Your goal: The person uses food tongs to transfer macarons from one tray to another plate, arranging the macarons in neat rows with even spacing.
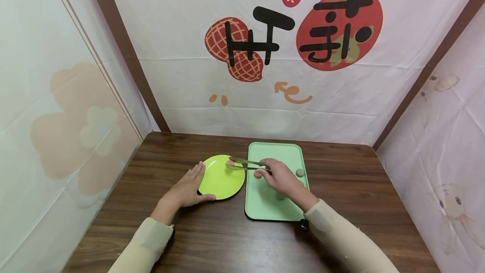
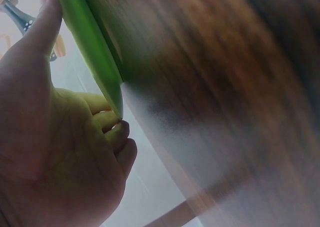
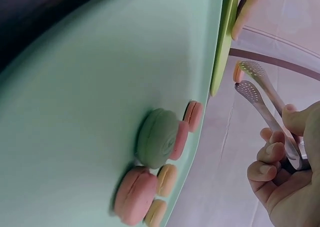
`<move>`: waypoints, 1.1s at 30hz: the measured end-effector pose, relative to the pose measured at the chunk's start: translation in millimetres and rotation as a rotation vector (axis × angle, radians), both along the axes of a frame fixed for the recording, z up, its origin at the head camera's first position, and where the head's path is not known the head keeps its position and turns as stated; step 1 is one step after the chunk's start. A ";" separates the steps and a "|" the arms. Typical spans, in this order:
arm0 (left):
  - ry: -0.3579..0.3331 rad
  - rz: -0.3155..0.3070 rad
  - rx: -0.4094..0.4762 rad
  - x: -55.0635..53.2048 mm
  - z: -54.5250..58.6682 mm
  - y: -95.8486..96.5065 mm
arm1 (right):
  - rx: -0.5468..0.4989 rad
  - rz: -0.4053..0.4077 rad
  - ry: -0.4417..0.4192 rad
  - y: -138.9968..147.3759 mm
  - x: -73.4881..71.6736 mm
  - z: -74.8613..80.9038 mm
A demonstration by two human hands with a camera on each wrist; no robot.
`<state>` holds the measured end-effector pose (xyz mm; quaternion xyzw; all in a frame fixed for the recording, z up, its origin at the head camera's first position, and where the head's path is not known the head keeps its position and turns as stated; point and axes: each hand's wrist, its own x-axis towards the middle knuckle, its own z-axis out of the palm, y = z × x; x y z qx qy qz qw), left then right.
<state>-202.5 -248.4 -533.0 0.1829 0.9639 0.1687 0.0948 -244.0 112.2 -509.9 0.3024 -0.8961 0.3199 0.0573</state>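
My left hand rests against the left rim of a bright yellow-green plate, fingers and thumb spread along its edge. In the left wrist view, the fingertips touch the rim of the plate from the side. My right hand grips metal tongs with perforated tips. Pointing left, the tongs reach over the plate's right part. At their tips is a pinkish-orange macaron, also seen over the plate in the head view. A mint-green tray lies under the right hand, to the right of the plate.
Several macarons sit on the tray, among them a green macaron, a pink macaron and a yellow macaron. Plate and tray stand close together on a dark wooden table. Printed cloth walls enclose its back and sides.
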 end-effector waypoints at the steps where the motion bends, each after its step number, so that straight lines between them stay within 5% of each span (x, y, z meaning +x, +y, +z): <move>1: 0.002 -0.001 0.004 0.2 0.0 0.0 | 0.006 0.002 0.000 -1.6 -0.5 0.1; 33: -0.003 -0.001 0.002 -0.1 2.4 1.3 | 0.102 0.079 0.034 -44.3 -19.5 -3.7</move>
